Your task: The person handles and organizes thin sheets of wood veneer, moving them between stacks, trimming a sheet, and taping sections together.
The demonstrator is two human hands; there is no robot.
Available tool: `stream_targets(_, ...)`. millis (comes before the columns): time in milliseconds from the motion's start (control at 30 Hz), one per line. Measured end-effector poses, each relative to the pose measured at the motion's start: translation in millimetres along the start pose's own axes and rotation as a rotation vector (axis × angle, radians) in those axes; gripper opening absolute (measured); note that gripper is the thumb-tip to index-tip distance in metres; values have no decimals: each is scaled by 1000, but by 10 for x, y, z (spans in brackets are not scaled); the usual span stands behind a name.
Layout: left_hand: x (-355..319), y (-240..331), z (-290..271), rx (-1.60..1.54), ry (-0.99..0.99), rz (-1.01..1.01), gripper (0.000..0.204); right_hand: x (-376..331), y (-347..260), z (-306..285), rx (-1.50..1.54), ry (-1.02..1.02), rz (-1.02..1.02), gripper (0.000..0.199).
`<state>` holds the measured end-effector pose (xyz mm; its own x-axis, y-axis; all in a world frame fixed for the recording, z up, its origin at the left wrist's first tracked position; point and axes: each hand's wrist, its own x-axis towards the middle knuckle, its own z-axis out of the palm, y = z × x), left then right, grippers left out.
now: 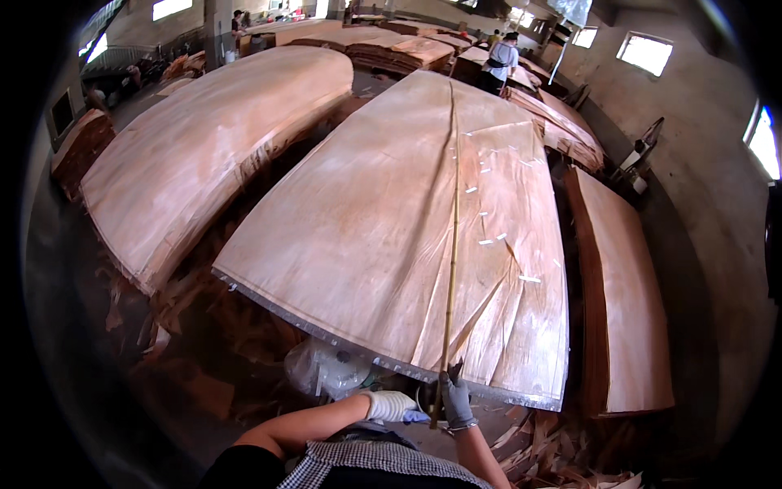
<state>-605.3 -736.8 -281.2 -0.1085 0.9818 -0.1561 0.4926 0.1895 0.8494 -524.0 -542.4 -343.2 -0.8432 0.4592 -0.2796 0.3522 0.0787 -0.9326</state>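
A long thin bamboo pole [453, 269] lies lengthwise over a large sheet of wood veneer [350, 220], its lower end passing the near edge toward me. My right hand [458, 401], in a grey glove, is closed round the pole near that end. In a white glove with bluish fingertips, my left hand [395, 406] is just left of the pole's end, its fingers curled. A dark round shape shows beside it, too small to name. Right of the pole the veneer is wrinkled and split, with white tape strips [529, 279] stuck on it.
Veneer stacks stand at left [220, 138] and right [631, 301], close beside the sheet. Scraps [554, 452] litter the floor, and a clear plastic bag [326, 367] lies below the near edge. A person [501, 63] stands among farther stacks.
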Motion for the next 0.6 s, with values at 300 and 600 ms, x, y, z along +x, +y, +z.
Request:
stream_targets(300,-1276,-980,-450,359,480,-486,42,-813,-875,354,188,-146,168,33)
stream_targets(600,-2402,-1818,-2458,992,1249,-473,50,-1693,444,1314,-362,-128,110,32)
